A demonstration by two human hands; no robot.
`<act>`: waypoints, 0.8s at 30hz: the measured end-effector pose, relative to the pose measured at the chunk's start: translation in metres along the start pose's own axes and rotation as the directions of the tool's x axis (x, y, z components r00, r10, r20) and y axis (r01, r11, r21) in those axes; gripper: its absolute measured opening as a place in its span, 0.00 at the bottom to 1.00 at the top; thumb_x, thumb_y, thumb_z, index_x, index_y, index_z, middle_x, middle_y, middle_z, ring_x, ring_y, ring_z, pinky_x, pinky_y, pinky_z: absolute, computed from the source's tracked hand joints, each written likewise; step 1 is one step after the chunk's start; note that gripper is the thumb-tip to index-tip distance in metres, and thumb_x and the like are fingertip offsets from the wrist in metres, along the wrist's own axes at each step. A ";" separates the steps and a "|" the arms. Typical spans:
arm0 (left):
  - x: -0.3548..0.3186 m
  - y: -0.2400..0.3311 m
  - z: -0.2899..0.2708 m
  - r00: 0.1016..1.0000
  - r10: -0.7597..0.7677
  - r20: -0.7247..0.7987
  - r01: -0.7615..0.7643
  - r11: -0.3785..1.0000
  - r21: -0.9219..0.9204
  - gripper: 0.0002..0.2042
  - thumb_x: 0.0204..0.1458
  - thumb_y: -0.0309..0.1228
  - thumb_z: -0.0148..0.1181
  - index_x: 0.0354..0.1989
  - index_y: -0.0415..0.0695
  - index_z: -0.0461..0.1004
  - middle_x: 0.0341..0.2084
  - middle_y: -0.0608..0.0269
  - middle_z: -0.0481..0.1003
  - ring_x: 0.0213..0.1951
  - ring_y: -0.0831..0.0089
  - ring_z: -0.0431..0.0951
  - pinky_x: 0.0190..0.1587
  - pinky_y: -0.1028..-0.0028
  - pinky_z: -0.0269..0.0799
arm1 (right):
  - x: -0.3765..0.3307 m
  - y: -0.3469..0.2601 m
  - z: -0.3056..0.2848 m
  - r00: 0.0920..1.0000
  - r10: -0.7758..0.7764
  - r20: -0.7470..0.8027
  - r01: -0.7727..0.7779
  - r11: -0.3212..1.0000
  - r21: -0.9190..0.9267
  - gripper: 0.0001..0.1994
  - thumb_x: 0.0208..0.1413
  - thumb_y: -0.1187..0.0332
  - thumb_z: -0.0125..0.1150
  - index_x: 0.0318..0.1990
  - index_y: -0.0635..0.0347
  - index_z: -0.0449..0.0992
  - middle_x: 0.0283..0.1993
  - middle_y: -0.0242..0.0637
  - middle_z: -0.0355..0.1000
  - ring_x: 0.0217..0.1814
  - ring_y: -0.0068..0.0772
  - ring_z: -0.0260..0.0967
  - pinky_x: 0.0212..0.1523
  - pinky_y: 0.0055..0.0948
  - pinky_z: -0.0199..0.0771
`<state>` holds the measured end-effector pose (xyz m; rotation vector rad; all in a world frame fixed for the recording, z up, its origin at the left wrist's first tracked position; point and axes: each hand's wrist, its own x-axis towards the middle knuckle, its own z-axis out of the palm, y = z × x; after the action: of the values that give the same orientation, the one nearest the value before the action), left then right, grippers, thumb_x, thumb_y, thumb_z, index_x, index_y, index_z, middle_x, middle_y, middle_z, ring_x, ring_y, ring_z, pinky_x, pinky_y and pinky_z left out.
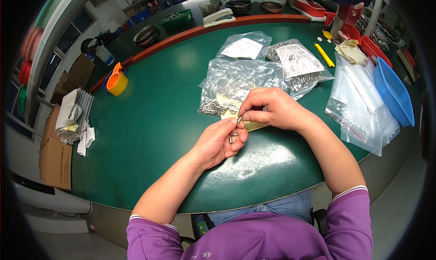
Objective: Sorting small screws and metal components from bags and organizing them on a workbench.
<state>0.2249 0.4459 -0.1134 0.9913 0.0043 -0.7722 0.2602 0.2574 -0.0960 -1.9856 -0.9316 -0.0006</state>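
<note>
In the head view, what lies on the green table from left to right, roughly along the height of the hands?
White cloths → orange tape roll → left hand holding small metal pins → right hand pinching one pin → stack of clear plastic bags → blue basket.

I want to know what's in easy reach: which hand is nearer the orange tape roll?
Left. The left hand sits closer to the orange tape roll, which lies off to its far left; the right hand is farther right, by the bags of metal parts.
</note>
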 end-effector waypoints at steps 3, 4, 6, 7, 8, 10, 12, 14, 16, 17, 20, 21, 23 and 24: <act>0.001 0.001 -0.002 1.000 -0.004 0.001 0.004 1.000 -0.011 0.09 0.57 0.34 0.38 0.32 0.42 0.61 0.20 0.64 0.65 0.16 0.82 0.59 0.10 0.87 0.52 | 0.001 0.000 0.000 1.000 -0.012 -0.008 0.012 1.000 -0.016 0.05 0.44 0.72 0.59 0.31 0.59 0.74 0.28 0.34 0.68 0.32 0.30 0.67 0.33 0.26 0.66; 0.001 0.000 -0.002 1.000 -0.006 0.003 0.006 1.000 -0.012 0.09 0.57 0.34 0.38 0.32 0.42 0.61 0.20 0.64 0.65 0.16 0.82 0.60 0.10 0.87 0.52 | 0.002 0.000 0.001 1.000 -0.012 -0.007 0.012 1.000 -0.016 0.05 0.44 0.72 0.59 0.31 0.59 0.74 0.28 0.34 0.68 0.32 0.30 0.67 0.33 0.26 0.66; 0.001 0.001 -0.003 1.000 -0.007 0.005 0.007 1.000 -0.012 0.09 0.57 0.34 0.38 0.32 0.42 0.61 0.20 0.64 0.65 0.16 0.82 0.60 0.10 0.87 0.52 | 0.002 0.001 0.002 1.000 -0.014 -0.010 0.014 1.000 -0.010 0.05 0.44 0.72 0.59 0.31 0.59 0.74 0.28 0.34 0.69 0.32 0.31 0.67 0.32 0.26 0.66; 0.000 0.000 -0.003 1.000 -0.005 0.002 0.005 1.000 -0.013 0.09 0.57 0.34 0.37 0.32 0.42 0.61 0.20 0.63 0.65 0.16 0.82 0.60 0.10 0.87 0.52 | 0.002 0.001 0.002 1.000 -0.015 -0.009 0.015 1.000 -0.010 0.05 0.44 0.72 0.59 0.31 0.59 0.74 0.28 0.34 0.69 0.32 0.31 0.67 0.32 0.26 0.66; 0.000 0.000 -0.003 1.000 -0.004 -0.002 0.004 1.000 -0.013 0.09 0.57 0.34 0.37 0.32 0.42 0.61 0.20 0.63 0.66 0.16 0.82 0.60 0.10 0.87 0.52 | 0.002 0.001 0.002 1.000 -0.023 -0.011 0.022 1.000 -0.020 0.06 0.43 0.72 0.59 0.31 0.59 0.74 0.28 0.34 0.69 0.32 0.31 0.67 0.33 0.26 0.66; 0.001 -0.001 -0.005 1.000 0.005 0.007 -0.005 1.000 -0.009 0.10 0.58 0.35 0.37 0.33 0.42 0.61 0.21 0.62 0.66 0.17 0.82 0.61 0.10 0.87 0.52 | 0.002 0.001 0.003 0.999 -0.031 -0.012 0.030 0.999 -0.030 0.06 0.43 0.72 0.60 0.31 0.59 0.74 0.28 0.34 0.69 0.32 0.31 0.67 0.33 0.26 0.66; 0.001 -0.001 -0.006 1.000 0.013 0.017 -0.013 1.000 -0.004 0.10 0.58 0.35 0.36 0.33 0.41 0.61 0.21 0.62 0.66 0.18 0.82 0.61 0.11 0.87 0.53 | 0.002 -0.001 0.005 0.998 -0.059 -0.032 0.058 0.998 -0.030 0.06 0.42 0.73 0.60 0.31 0.59 0.74 0.28 0.34 0.69 0.33 0.31 0.67 0.33 0.25 0.67; 0.004 0.000 -0.004 0.997 -0.031 0.067 0.039 0.993 -0.113 0.12 0.58 0.36 0.36 0.35 0.41 0.61 0.23 0.61 0.66 0.19 0.82 0.61 0.11 0.87 0.53 | 0.000 -0.005 0.004 0.997 -0.074 -0.013 0.073 0.996 -0.045 0.06 0.42 0.73 0.61 0.31 0.59 0.74 0.28 0.34 0.69 0.33 0.31 0.67 0.33 0.25 0.67; 0.004 0.000 -0.005 0.997 -0.016 0.079 0.025 0.993 -0.119 0.11 0.58 0.36 0.36 0.36 0.40 0.61 0.24 0.61 0.65 0.19 0.82 0.61 0.12 0.87 0.52 | 0.001 -0.005 0.006 0.980 -0.193 -0.038 0.190 0.980 -0.064 0.06 0.41 0.74 0.60 0.30 0.60 0.74 0.28 0.34 0.68 0.31 0.30 0.67 0.32 0.25 0.67; 0.004 0.000 -0.007 0.996 0.000 0.086 0.011 0.992 -0.126 0.11 0.58 0.35 0.37 0.36 0.40 0.61 0.25 0.62 0.65 0.20 0.83 0.60 0.12 0.88 0.52 | 0.002 -0.005 0.004 0.980 -0.194 -0.038 0.192 0.980 -0.061 0.06 0.41 0.74 0.60 0.30 0.60 0.74 0.28 0.34 0.68 0.31 0.30 0.67 0.32 0.25 0.67; 0.004 -0.002 -0.014 0.994 0.037 0.099 -0.023 0.990 -0.139 0.08 0.57 0.32 0.39 0.37 0.40 0.61 0.25 0.62 0.64 0.18 0.84 0.57 0.12 0.89 0.51 | 0.005 -0.008 -0.014 0.865 -0.075 -0.496 -0.032 0.978 -0.204 0.04 0.43 0.75 0.58 0.29 0.62 0.73 0.27 0.31 0.66 0.28 0.22 0.64 0.30 0.21 0.65; 0.004 -0.002 -0.016 0.995 0.038 0.097 -0.025 0.990 -0.137 0.08 0.57 0.32 0.39 0.37 0.40 0.61 0.25 0.62 0.64 0.18 0.84 0.57 0.12 0.89 0.51 | 0.005 -0.007 -0.023 0.791 -0.042 -0.611 -0.101 0.975 -0.197 0.06 0.43 0.74 0.56 0.31 0.59 0.73 0.30 0.34 0.67 0.29 0.27 0.66 0.29 0.23 0.67; 0.007 -0.001 -0.013 0.993 0.029 0.115 -0.014 0.991 -0.133 0.06 0.56 0.28 0.41 0.37 0.39 0.61 0.24 0.63 0.63 0.17 0.85 0.56 0.11 0.89 0.50 | 0.000 0.004 -0.045 0.698 -0.021 -0.716 -0.247 0.931 -0.268 0.11 0.39 0.77 0.53 0.35 0.60 0.72 0.33 0.35 0.66 0.33 0.30 0.66 0.34 0.25 0.68; 0.007 -0.001 -0.012 0.992 0.028 0.123 -0.012 0.992 -0.126 0.06 0.56 0.28 0.41 0.37 0.39 0.61 0.24 0.63 0.63 0.17 0.85 0.56 0.11 0.89 0.50 | -0.003 0.007 -0.054 0.691 -0.025 -0.722 -0.250 0.929 -0.271 0.11 0.39 0.77 0.53 0.35 0.60 0.72 0.33 0.35 0.66 0.33 0.30 0.66 0.34 0.25 0.68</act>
<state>0.2336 0.4503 -0.1229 0.8218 -0.0641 -0.8046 0.2807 0.2136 -0.0713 -2.0872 -0.2854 -0.8817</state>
